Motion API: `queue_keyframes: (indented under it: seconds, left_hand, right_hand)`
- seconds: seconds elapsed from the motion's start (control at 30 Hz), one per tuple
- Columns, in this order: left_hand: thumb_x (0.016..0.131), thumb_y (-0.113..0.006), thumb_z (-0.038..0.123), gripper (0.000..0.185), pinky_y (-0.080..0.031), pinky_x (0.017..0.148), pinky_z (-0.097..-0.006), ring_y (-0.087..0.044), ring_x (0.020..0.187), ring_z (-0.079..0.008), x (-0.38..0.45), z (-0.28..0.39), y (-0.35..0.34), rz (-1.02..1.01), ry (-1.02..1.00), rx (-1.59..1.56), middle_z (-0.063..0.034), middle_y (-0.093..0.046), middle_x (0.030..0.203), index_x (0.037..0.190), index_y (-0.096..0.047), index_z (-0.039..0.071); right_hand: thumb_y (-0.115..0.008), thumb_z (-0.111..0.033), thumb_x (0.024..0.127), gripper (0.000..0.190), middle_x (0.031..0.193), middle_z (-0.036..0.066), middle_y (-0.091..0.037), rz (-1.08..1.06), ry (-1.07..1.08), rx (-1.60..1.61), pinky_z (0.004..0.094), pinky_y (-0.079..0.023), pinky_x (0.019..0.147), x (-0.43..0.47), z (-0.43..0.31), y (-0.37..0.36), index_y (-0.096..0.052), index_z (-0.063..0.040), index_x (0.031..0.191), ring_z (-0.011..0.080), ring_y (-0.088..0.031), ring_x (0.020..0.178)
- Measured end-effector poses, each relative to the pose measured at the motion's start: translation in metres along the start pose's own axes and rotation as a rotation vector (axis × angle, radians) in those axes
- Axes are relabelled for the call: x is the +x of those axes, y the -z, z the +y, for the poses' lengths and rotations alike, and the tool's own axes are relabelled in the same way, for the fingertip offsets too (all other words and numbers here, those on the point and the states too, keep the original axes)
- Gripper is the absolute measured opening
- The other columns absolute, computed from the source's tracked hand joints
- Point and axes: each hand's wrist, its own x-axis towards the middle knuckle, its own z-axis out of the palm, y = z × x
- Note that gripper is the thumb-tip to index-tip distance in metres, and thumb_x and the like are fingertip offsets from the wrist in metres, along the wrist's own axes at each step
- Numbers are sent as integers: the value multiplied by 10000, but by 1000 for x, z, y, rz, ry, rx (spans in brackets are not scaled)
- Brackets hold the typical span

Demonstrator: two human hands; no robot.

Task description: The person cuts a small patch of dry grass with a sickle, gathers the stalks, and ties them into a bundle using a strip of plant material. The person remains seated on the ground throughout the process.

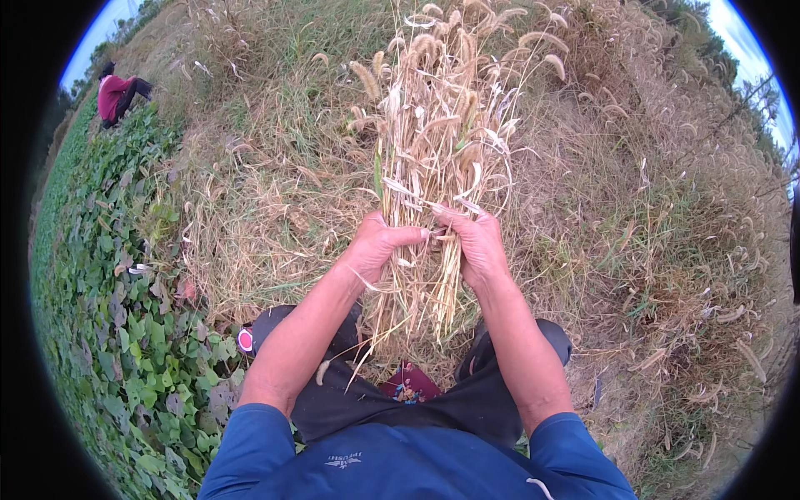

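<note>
A thick bundle of dry foxtail grass stalks [431,144] stretches away in front of me, its bristly seed heads at the far end and the stalk ends between my forearms. My left hand [378,244] is closed on its left side, the thumb lying across the stalks. On the right side, my right hand [476,244] grips more of the stalks, with thumb and fingers near the other thumb. The two hands almost meet at the middle of the bundle. Palms and most fingers are hidden behind the straw.
Green leafy vines [150,362] cover the left side. A person in a red top [114,95] sits at the far upper left. Dry grass [269,206] lies around the bundle, and taller foxtail grass [687,206] stands at right. A patterned dark red cloth [409,384] shows between my legs.
</note>
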Motion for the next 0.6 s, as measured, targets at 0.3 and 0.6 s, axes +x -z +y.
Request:
queue_keyframes:
  seconds: [0.3, 0.6]
  left_hand:
    - [771, -769, 18, 415, -602, 702, -331, -724, 820, -186, 3, 0, 2, 32, -16, -21, -106, -741, 1006, 1168, -655, -17]
    - [770, -774, 27, 398, -587, 739, -321, -723, 863, -179, 0, 4, -1, 60, -50, -45, -101, -746, 1015, 1154, -673, -3]
  right_hand:
    - [-727, -60, 887, 180, 911, 109, -721, -7, 17, -11, 330, -602, 554, 0, -2, -1, -665, 2, 1044, 186, -701, 735]
    - [-716, -104, 899, 180, 929, 110, -725, -16, 50, -26, 320, -603, 607, -1, -1, -1, -672, -5, 1043, 177, -695, 783]
